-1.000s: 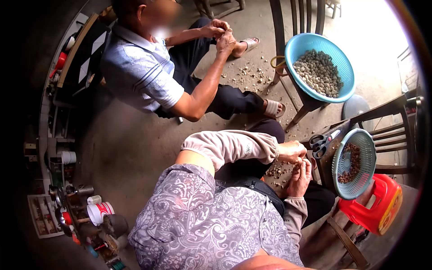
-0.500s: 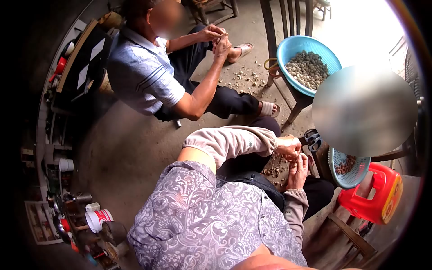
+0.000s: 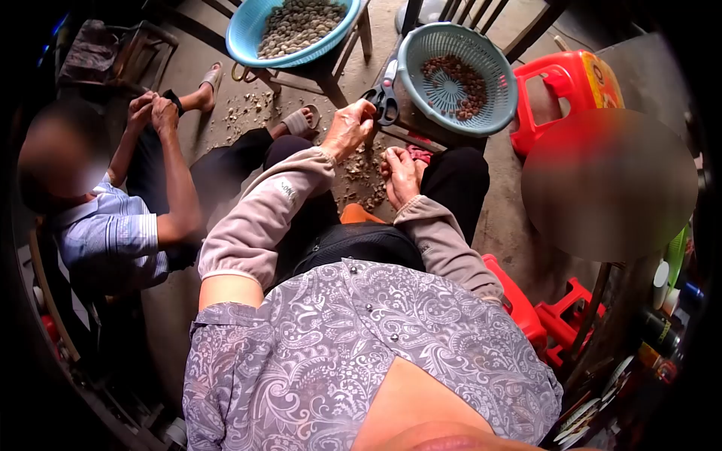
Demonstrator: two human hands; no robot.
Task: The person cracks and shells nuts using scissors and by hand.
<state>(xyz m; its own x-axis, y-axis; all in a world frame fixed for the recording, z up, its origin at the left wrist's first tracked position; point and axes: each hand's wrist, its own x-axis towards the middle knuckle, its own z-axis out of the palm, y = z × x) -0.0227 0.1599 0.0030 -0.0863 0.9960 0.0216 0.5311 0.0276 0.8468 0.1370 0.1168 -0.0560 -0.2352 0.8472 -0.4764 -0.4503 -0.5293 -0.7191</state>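
My left hand (image 3: pixel 348 130) is closed, fingertips pressed together just left of the dark-handled scissors (image 3: pixel 386 101); anything in it is too small to name. Lower and to the right, my right hand (image 3: pixel 402 177) has its fingers curled together, their contents hidden. A gap separates the two hands. Beyond them, a grey-blue basket (image 3: pixel 492 56) holds small reddish-brown pieces (image 3: pixel 460 86) on a wooden chair. Broken shell bits (image 3: pixel 361 177) lie on the floor beneath my hands.
A blue basket (image 3: pixel 237 34) of pale nuts (image 3: pixel 301 26) stands on another chair. At the left, a seated person (image 3: pixel 113 233) holds both hands together. A red stool (image 3: pixel 538 71) is at the upper right, with more red stools lower right. A blurred patch hides part of the right side.
The view has swung right, shifting the baskets and the other person leftward. My hands, close together before, are now farther apart, the left one beside the scissors.
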